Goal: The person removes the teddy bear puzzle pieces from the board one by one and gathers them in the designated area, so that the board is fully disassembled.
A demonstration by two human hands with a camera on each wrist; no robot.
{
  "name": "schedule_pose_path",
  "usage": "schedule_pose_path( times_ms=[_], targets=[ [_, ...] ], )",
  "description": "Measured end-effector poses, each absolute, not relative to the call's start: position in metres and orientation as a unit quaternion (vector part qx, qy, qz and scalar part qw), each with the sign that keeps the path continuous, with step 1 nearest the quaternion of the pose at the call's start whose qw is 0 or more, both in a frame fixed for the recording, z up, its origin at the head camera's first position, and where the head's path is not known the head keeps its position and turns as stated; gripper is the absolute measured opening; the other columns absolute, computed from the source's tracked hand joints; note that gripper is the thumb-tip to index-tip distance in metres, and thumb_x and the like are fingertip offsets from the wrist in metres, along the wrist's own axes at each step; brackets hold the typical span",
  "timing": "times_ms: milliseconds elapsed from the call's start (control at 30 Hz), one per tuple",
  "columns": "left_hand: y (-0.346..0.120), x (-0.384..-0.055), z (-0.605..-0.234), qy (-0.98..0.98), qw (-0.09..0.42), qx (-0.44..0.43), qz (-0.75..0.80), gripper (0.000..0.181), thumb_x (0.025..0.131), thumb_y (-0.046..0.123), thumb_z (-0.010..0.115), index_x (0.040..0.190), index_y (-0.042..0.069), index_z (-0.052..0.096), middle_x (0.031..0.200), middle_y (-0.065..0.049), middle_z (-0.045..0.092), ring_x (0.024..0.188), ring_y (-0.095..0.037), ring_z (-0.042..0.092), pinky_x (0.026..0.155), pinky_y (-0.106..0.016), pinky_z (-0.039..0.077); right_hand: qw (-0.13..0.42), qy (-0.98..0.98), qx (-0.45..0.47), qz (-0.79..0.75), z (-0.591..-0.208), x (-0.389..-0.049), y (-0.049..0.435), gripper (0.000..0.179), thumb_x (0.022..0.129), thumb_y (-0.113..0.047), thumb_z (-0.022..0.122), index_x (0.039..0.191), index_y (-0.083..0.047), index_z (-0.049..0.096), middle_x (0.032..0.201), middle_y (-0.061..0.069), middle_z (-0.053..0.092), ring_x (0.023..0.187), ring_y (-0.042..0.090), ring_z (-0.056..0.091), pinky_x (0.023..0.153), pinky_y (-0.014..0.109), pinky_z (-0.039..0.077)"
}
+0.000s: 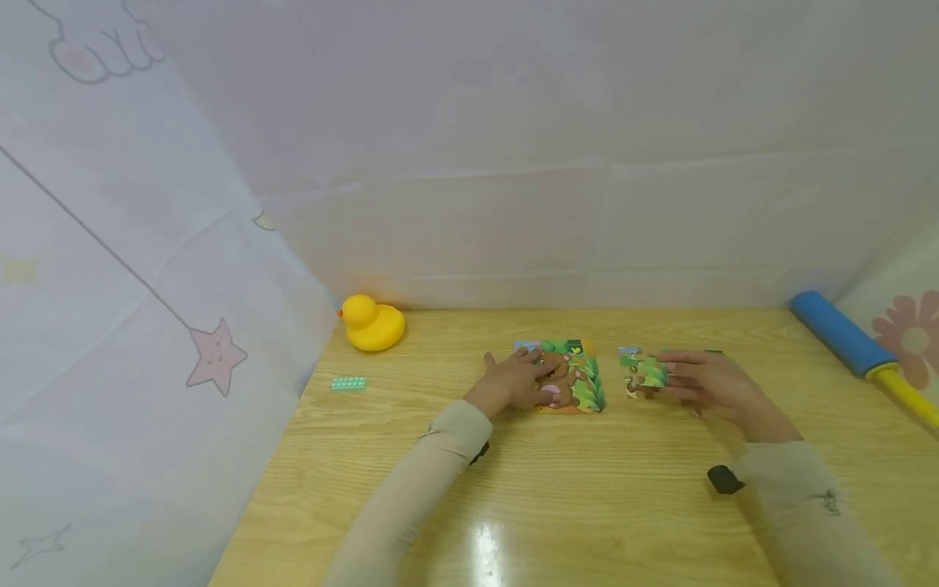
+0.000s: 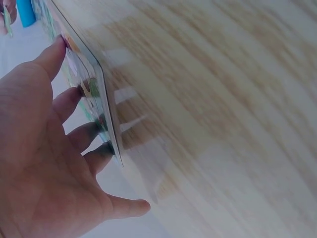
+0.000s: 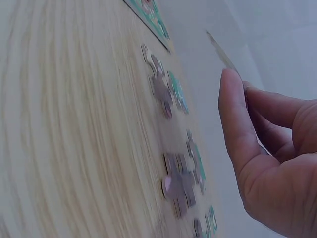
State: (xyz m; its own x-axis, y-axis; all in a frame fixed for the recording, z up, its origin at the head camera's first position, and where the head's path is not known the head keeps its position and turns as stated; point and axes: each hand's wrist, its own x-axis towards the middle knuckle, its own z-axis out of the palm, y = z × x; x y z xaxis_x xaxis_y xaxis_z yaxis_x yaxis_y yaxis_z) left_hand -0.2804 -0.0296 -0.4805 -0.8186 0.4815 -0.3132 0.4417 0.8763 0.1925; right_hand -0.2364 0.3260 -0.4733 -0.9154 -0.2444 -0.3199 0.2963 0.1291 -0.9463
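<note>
A jigsaw puzzle (image 1: 587,391) with a brown cartoon animal among green leaves lies flat on the table in the head view. My left hand (image 1: 513,381) rests on its left part with the fingers spread; in the left wrist view, the fingertips (image 2: 79,91) touch the picture near its edge. To the right, my right hand (image 1: 707,383) pinches a green puzzle piece (image 1: 651,371) between thumb and fingers. That piece shows nearly edge-on, raised above the table, in the right wrist view. Loose puzzle pieces (image 3: 178,186) lie below and beside this hand, partly covered by it in the head view.
A yellow rubber duck (image 1: 376,326) sits at the back left of the wooden table (image 1: 557,497), with a small green dotted piece (image 1: 348,383) in front of it. At the far right lies a blue stick with a yellow end (image 1: 844,334). Pale printed sheets enclose the table.
</note>
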Motion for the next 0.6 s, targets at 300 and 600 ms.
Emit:
schedule_pose_path(
  times_ms=[300, 600],
  targets=[
    [-0.03, -0.282, -0.481, 0.953, 0.171, 0.245, 0.051, 0.072, 0.097, 0.067, 0.05, 0.16, 0.045, 0.023, 0.171, 0.004, 0.017, 0.16, -0.025, 0.013, 0.115, -0.08, 0.01, 0.199, 0.702, 0.023, -0.684, -0.478, -0.226, 0.36, 0.024, 0.105, -0.015, 0.057, 0.126, -0.023, 0.067, 0.108, -0.009, 0.068, 0.098, 0.005, 0.072, 0.089, 0.026, 0.06],
    [-0.03, -0.282, -0.479, 0.954, 0.171, 0.243, 0.049, 0.072, 0.095, 0.069, 0.05, 0.159, 0.047, 0.023, 0.171, 0.007, 0.018, 0.16, -0.023, 0.013, 0.117, -0.078, 0.009, 0.195, 0.659, 0.028, -0.726, -0.486, -0.209, 0.393, 0.025, 0.104, -0.011, 0.058, 0.12, -0.024, 0.073, 0.113, -0.02, 0.069, 0.1, 0.005, 0.072, 0.088, 0.028, 0.06]
  ],
)
